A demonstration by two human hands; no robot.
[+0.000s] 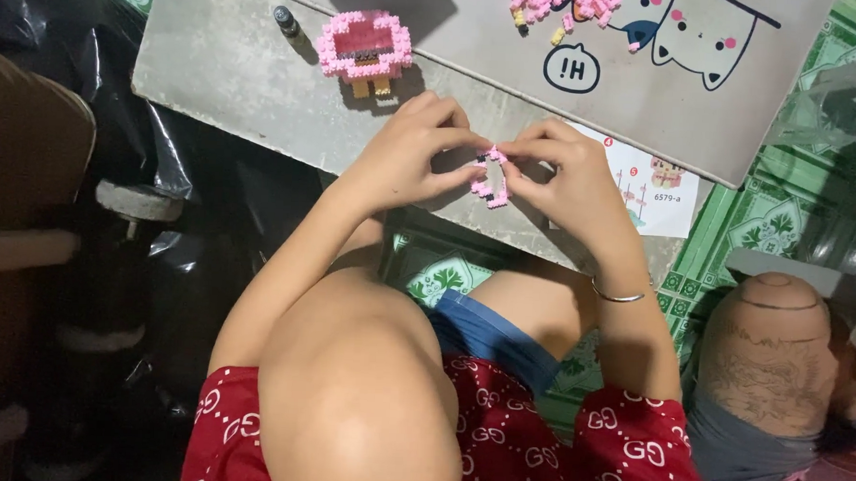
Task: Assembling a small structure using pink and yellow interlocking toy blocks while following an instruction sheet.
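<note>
- Left hand [408, 158]: fingers curled, thumb and fingertips pinched onto the left end of a small pink brick piece [489, 179].
- Right hand [558, 174]: same pinch on the piece's right side, fingertips meeting the left hand's at its top; a thin bangle [618, 296] sits on the wrist.
- Brick piece: held between both hands, just above the edge of the grey board [224, 58], lifted clear of it as far as can be told. It is a narrow, curved strip of tiny pink bricks; its long axis runs from the pinched top, down and slightly right toward the person's knees, the free lower end pointing at the lap.
- Risk, as a judgement: the strip is thin and gripped only at the top, so a hard squeeze could snap a joint, and loose bricks would drop past the board edge onto the patterned floor [737, 225] or lap.
- Beyond the left hand: a finished pink block figure [364, 43] with tan legs, standing on the board; a small dark capped object [286, 19] just left of it.
- Beyond the right hand: a heap of loose pink bricks [563, 4] on a cartoon cat mat [686, 50].
- Under the right hand: an instruction sheet [647, 183].
- Far right: a clear plastic container [828, 114].
</note>
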